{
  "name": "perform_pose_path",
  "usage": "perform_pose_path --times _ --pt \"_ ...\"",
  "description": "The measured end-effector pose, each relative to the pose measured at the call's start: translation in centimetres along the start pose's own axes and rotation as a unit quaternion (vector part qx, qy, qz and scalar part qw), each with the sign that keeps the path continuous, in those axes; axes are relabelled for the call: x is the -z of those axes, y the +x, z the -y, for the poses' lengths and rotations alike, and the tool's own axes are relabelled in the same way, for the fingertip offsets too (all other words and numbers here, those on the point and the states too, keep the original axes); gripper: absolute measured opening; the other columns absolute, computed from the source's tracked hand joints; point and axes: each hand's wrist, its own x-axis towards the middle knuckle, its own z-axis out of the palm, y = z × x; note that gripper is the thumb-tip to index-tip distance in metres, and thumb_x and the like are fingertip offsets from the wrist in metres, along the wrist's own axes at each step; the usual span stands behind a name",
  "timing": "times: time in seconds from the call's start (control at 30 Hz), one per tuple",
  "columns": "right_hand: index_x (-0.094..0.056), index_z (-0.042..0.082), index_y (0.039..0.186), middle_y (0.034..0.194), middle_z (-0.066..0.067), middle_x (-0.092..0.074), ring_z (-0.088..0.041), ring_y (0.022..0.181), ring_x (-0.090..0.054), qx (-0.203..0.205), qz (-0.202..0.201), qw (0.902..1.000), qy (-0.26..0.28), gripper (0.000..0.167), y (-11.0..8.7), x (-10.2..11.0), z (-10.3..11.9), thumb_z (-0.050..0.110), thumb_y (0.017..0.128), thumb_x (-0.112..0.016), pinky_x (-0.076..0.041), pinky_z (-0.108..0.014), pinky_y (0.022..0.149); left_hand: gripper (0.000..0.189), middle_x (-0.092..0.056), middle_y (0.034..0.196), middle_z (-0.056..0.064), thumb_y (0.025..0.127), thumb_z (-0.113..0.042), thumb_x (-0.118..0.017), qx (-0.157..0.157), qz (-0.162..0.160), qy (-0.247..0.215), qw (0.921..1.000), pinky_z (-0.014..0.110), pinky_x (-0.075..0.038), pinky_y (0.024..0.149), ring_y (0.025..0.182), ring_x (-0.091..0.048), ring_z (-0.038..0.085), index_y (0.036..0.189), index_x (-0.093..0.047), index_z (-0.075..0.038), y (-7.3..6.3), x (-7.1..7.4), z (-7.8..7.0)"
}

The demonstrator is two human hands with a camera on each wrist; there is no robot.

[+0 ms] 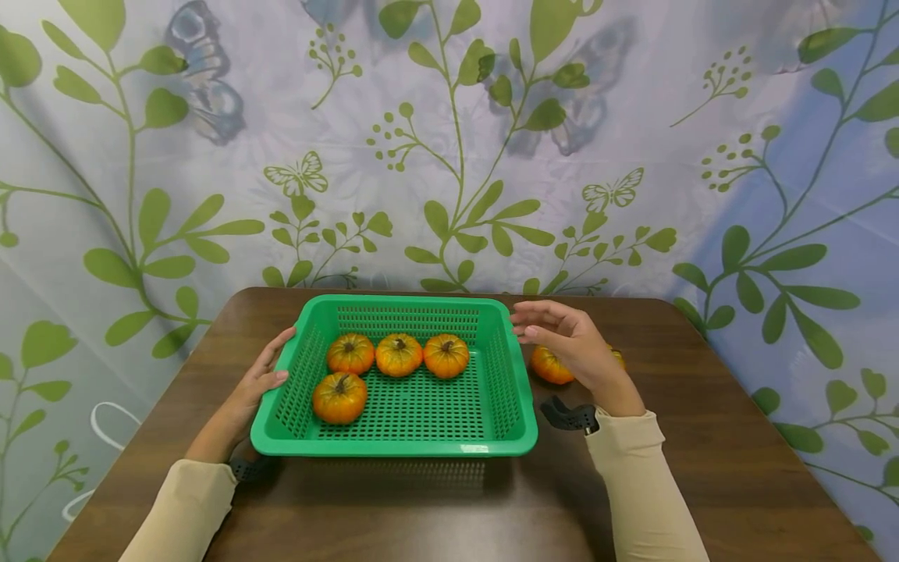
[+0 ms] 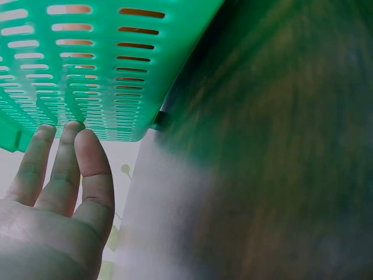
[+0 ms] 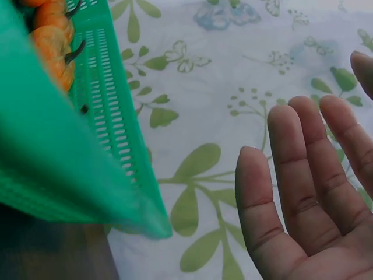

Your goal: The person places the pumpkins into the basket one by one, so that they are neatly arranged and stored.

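A green plastic basket [image 1: 393,446] with slotted walls stands on the table, with several small orange pumpkins [image 1: 340,398] in its left and back part. Along the basket's left side is my left hand [image 1: 246,398]; in the left wrist view its fingers [image 2: 65,157] are nearly straight, the tips at the slotted outer wall. My right hand [image 1: 572,343] is by the right rim, fingers loosely extended. In the right wrist view those fingers [image 3: 291,157] hold nothing and stand apart from the basket [image 3: 131,146]. Partly hidden by the right hand, a pumpkin [image 1: 551,367] lies on the table.
The brown wooden table [image 1: 702,437] runs under everything. At its back edge hangs a pale cloth [image 1: 449,156] printed with green leaves and butterflies. A bit of another orange pumpkin [image 1: 618,357] shows behind the right wrist. Dark straps [image 1: 569,415] sit on both wrists.
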Motion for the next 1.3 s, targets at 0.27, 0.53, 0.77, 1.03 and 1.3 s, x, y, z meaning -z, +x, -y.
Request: perform_pose_path --times 0.27,0.53,0.77,1.03,1.3 --pt "-0.075 0.016 0.132 0.125 0.002 -0.075 -0.015 0.113 -0.071 0.012 -0.038 0.9992 0.003 0.044 -1.4 1.5 -1.4 -0.013 0.102 -0.061 -0.059 -0.03 0.098 0.064 -0.04 0.161 -0.023 0.113 -0.01 -0.038 -0.001 -0.009 0.015 0.9998 0.027 -0.058 0.096 0.129 -0.06 0.005 0.17 -0.028 -0.036 0.0 0.0 0.0" --pt "-0.074 0.013 0.133 0.124 0.001 -0.076 -0.015 0.115 -0.071 0.035 -0.085 0.9957 0.01 0.047 -2.7 2.6 -2.6 -0.018 0.1 -0.059 -0.059 -0.029 0.097 0.064 -0.039 0.162 -0.023 0.113 -0.009 -0.038 -0.007 -0.008 0.018 0.9998 0.025 -0.057 0.097 0.131 -0.058 0.004 0.171 -0.028 -0.035 -0.1 0.0 0.0" --pt "-0.074 0.01 0.132 0.122 0.001 -0.076 -0.015 0.113 -0.071 0.046 -0.137 0.9894 0.0 0.046 -3.5 3.3 -3.4 -0.02 0.1 -0.059 -0.058 -0.026 0.097 0.063 -0.042 0.16 -0.019 0.113 -0.01 -0.038 -0.001 -0.002 -0.004 1.0 0.028 -0.059 0.096 0.128 -0.062 0.008 0.169 -0.029 -0.037 0.0 -0.2 -0.1" --pt "-0.073 0.001 0.13 0.119 -0.005 -0.077 -0.018 0.11 -0.072 0.054 -0.212 0.9756 0.013 0.034 -3.9 3.7 -3.6 -0.015 0.101 -0.064 -0.058 -0.025 0.096 0.063 -0.041 0.161 -0.02 0.112 -0.008 -0.039 -0.009 -0.011 -0.003 0.9999 0.026 -0.058 0.097 0.13 -0.06 0.007 0.168 -0.033 -0.036 0.0 -0.6 -0.4" --pt "-0.07 -0.01 0.13 0.112 -0.002 -0.078 -0.016 0.105 -0.073 0.077 -0.299 0.951 0.001 0.032 -4.4 4.5 -3.7 -0.016 0.099 -0.066 -0.06 -0.023 0.089 0.063 -0.042 0.161 -0.021 0.112 -0.008 -0.039 -0.01 -0.012 -0.009 0.9998 0.027 -0.058 0.096 0.129 -0.06 0.007 0.167 -0.035 -0.037 0.0 -0.5 -0.4"
